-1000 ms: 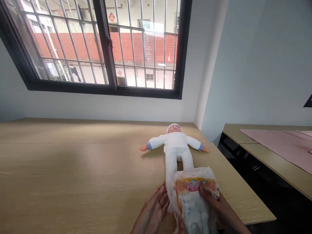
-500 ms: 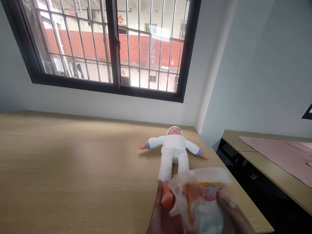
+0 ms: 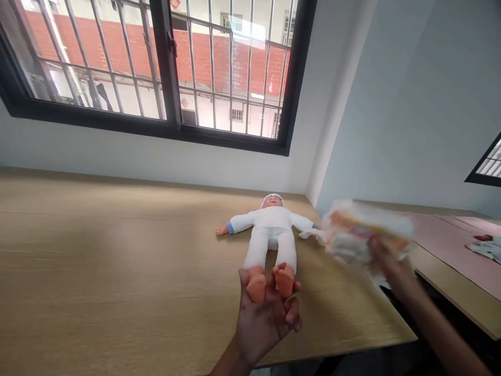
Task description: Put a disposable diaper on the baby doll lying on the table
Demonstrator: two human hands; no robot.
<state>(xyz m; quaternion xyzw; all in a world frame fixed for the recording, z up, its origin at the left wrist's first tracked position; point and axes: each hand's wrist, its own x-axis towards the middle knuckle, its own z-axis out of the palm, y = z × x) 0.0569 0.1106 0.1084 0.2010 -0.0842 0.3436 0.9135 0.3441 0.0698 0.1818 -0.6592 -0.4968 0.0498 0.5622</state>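
doll (image 3: 270,232): lies face-up on the wooden desk (image 3: 117,271), feet toward the camera
left hand (image 3: 266,316): palm up, grip cupped under both feet
right hand (image 3: 391,263): grip clenched on a blurred diaper (image 3: 362,235), raised right of the doll

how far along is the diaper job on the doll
Done: the doll lies face up on the table, with no diaper on it. In hand: the left hand holds its feet; the right hand holds the diaper off to the side. Left: sliding it under and fastening.
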